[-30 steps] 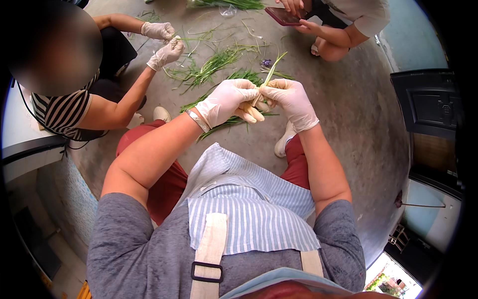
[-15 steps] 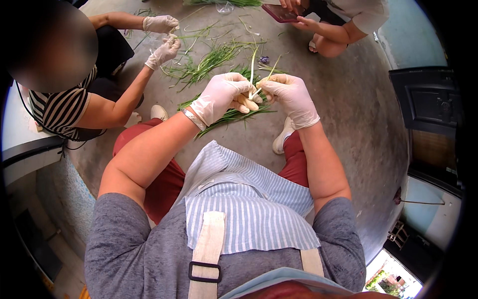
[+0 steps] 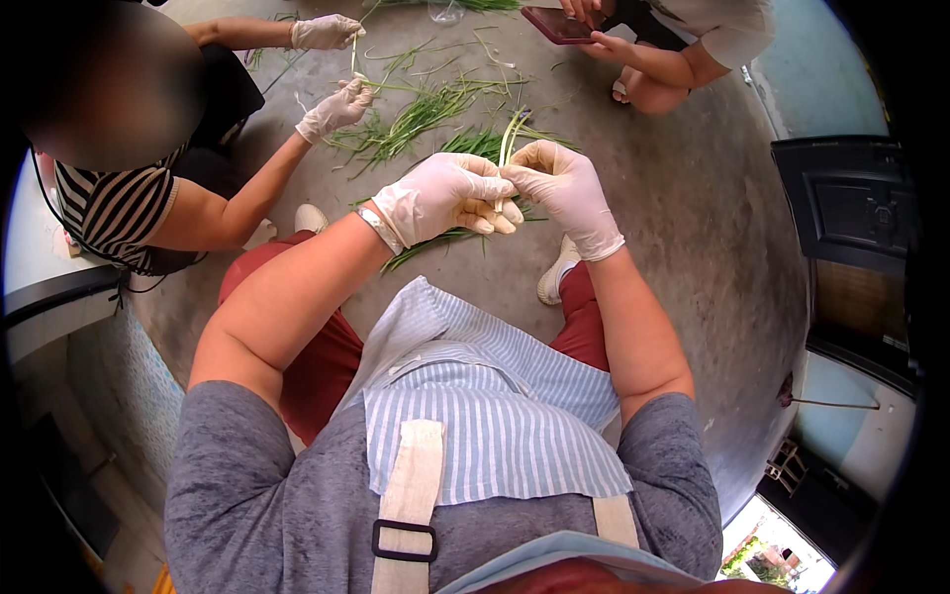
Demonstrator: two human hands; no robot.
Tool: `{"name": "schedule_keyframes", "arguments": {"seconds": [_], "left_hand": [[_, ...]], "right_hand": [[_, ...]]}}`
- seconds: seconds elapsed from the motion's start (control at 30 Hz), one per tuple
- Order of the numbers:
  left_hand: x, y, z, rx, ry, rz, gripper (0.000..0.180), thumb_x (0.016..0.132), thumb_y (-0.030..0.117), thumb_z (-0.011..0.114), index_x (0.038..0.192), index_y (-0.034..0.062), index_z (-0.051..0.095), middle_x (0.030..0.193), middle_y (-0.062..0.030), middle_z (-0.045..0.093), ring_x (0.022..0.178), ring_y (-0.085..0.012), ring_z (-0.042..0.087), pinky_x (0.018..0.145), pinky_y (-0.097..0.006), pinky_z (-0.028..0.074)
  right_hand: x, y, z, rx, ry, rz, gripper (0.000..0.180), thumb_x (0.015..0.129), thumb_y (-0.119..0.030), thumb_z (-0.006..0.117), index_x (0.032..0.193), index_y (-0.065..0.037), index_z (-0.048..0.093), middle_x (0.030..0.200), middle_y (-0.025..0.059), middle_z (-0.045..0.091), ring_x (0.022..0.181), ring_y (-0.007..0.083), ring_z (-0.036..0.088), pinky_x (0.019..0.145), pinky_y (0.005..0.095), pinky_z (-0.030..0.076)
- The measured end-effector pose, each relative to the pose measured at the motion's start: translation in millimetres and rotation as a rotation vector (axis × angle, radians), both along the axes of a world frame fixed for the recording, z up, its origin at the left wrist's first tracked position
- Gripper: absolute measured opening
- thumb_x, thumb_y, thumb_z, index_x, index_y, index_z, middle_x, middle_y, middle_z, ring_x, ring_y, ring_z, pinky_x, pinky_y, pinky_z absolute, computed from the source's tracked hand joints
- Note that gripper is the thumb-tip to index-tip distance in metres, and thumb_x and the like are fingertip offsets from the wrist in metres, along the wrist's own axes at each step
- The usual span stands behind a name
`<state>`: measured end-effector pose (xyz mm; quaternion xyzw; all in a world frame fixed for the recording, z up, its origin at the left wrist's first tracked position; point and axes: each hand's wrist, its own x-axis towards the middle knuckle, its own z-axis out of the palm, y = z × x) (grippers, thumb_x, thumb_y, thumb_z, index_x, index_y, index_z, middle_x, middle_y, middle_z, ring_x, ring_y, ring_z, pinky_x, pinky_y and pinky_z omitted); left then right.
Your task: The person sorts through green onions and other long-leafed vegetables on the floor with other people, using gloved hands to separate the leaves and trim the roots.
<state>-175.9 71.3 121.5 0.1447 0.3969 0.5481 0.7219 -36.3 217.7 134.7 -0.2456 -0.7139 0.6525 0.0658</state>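
Note:
Both my hands wear pale thin gloves and meet in front of me, above the floor. My left hand [image 3: 443,200] is closed on the white lower end of a slim scallion [image 3: 509,141]. The fingertips of my right hand [image 3: 566,194] pinch the same stalk from the other side, touching the left fingers. The scallion stands nearly upright, its pale stem and yellowish leaf rising above my fingertips. Part of it is hidden by the gloves. Beneath and beyond my hands lies a pile of green scallions [image 3: 473,145], partly covered by them.
More loose scallions [image 3: 421,117] lie on the concrete floor [image 3: 683,228] further off. At the left a gloved co-worker [image 3: 334,111] holds a stalk. Another person, far right, holds a tablet [image 3: 559,27]. A dark panelled cabinet [image 3: 841,203] stands at the right wall.
My fingers have come closer together on the stalk, and the bent yellowish strand beside it now lies along it. The co-worker's hands have spread apart vertically with a stalk between them.

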Motion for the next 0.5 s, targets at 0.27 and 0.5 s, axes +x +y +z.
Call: {"name": "schedule_keyframes", "arguments": {"seconds": [0.27,0.5], "left_hand": [[8,-1,-14,0.058,-0.089,0.327,0.018,0.095,0.017,0.062,0.105,0.0017,0.059,0.116,-0.0096,0.065,0.103,-0.0144,0.059,0.092,-0.030,0.047],[3,3,-10,-0.009,0.047,0.652,0.027,0.094,0.020,0.064,0.115,0.0035,0.062,0.121,-0.0016,0.061,0.109,-0.0124,0.054,0.098,-0.033,0.040]], "right_hand": [[-2,-9,7,0.132,0.070,-0.232,0.018,0.094,-0.013,0.062,0.104,0.001,0.065,0.087,0.0023,0.067,0.073,0.0069,0.062,0.062,0.0209,0.048],[-1,-27,-3,0.476,0.084,-0.086,0.027,0.087,-0.015,0.070,0.108,0.002,0.064,0.090,0.0109,0.070,0.073,0.0164,0.068,0.068,0.0296,0.054]]}}
